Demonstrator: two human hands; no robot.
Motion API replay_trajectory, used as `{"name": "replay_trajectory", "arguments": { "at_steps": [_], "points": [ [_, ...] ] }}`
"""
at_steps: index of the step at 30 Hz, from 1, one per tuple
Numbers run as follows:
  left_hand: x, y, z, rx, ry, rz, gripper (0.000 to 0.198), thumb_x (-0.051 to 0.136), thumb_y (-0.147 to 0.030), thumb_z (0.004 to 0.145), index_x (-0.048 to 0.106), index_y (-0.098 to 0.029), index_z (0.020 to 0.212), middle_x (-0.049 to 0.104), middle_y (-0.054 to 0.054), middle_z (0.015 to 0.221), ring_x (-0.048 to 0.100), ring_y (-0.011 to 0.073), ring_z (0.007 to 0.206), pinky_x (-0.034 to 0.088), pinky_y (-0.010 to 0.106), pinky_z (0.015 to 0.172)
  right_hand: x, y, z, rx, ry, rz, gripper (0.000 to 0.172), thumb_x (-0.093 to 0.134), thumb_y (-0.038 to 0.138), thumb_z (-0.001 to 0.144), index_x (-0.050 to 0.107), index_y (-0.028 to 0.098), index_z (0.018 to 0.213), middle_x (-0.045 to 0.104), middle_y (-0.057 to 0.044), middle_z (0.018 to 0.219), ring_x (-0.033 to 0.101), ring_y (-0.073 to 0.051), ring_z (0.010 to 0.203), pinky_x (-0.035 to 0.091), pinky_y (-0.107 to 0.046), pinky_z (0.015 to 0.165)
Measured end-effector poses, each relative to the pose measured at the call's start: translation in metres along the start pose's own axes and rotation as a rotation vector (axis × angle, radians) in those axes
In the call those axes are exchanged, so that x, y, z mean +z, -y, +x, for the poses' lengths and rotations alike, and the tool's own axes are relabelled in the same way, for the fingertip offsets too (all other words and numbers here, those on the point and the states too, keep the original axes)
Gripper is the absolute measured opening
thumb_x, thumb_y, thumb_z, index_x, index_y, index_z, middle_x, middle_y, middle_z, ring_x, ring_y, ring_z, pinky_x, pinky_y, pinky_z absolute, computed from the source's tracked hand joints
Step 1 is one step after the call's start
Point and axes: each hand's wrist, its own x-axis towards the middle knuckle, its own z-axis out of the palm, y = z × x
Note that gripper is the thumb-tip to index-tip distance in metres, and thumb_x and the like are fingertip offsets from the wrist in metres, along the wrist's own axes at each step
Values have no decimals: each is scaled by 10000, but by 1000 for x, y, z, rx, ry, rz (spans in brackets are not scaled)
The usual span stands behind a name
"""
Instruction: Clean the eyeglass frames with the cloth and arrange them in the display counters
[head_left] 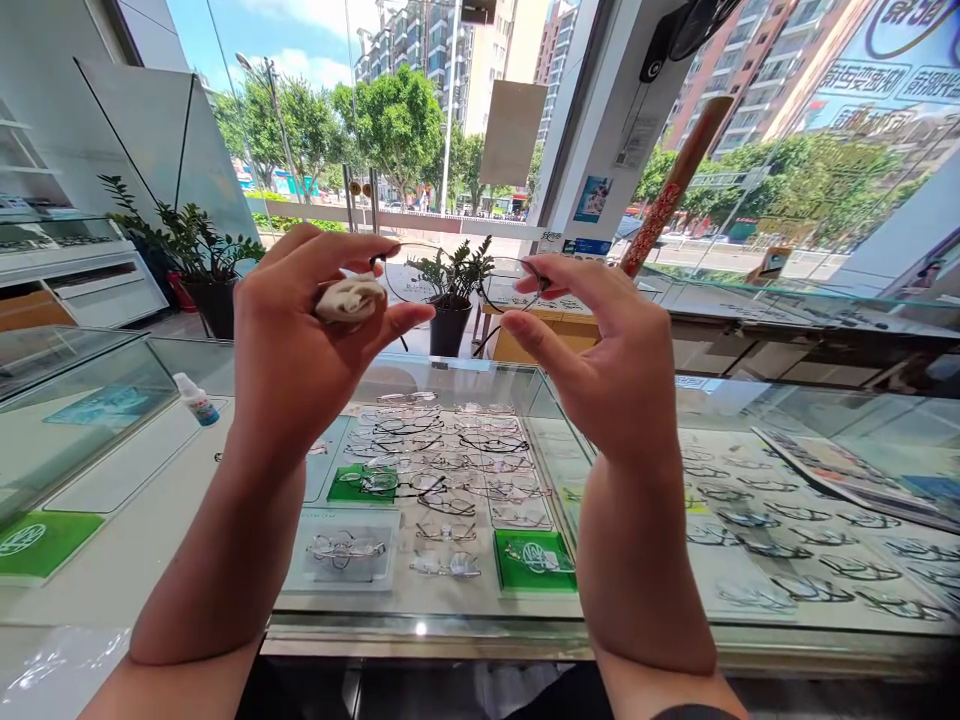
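Note:
Thin-framed eyeglasses [480,282] are held up in front of me at chest height, lenses facing me. My left hand [300,345] pinches a beige cleaning cloth [351,300] between thumb and fingers, and the cloth covers the frame's left side. My right hand [607,345] holds the frame's right rim between its fingertips and thumb. Both forearms rest near the front edge of the counter. The left lens is partly hidden by the cloth and fingers.
Below my hands is a glass display counter [427,370] holding rows of eyeglasses and green cards. A small spray bottle [196,400] stands on the counter at left. Potted plants and shop windows stand beyond, with another eyeglass display at right.

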Motion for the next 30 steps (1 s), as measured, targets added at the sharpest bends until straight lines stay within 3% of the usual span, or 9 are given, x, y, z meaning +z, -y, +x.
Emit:
{"name": "replay_trajectory", "arguments": {
  "at_steps": [6,12,22,30],
  "points": [
    [-1,-7,-1,-31,28,-13,430,893,-691,897,807,-364,1163,750,29,1068,731,306,1059,601,487,810,-1,-5,2,-28,17,1,442,710,562,1082,768,294,1429,807,-107,1251,737,-337,1191,572,-572,1103],
    [1,-10,-2,-49,27,0,381,929,-597,901,809,-356,1170,717,28,1039,723,277,1002,599,453,831,-1,-10,3,-8,57,29,456,693,608,1081,787,297,1401,821,-100,1237,754,-324,1188,577,-571,1123],
    [1,-16,-6,-46,37,-27,414,890,-671,907,797,-385,1191,681,45,1073,696,304,1064,602,474,836,-8,-6,4,8,111,45,392,725,502,1074,792,297,1402,832,-106,1264,757,-325,1184,596,-607,1114],
    [-1,-22,-9,-32,34,-19,449,857,-733,905,784,-417,1214,678,45,1069,686,312,1091,614,505,871,-10,-2,3,15,140,32,431,706,540,1081,784,290,1423,843,-115,1271,763,-327,1194,608,-599,1096]
  ]
}}
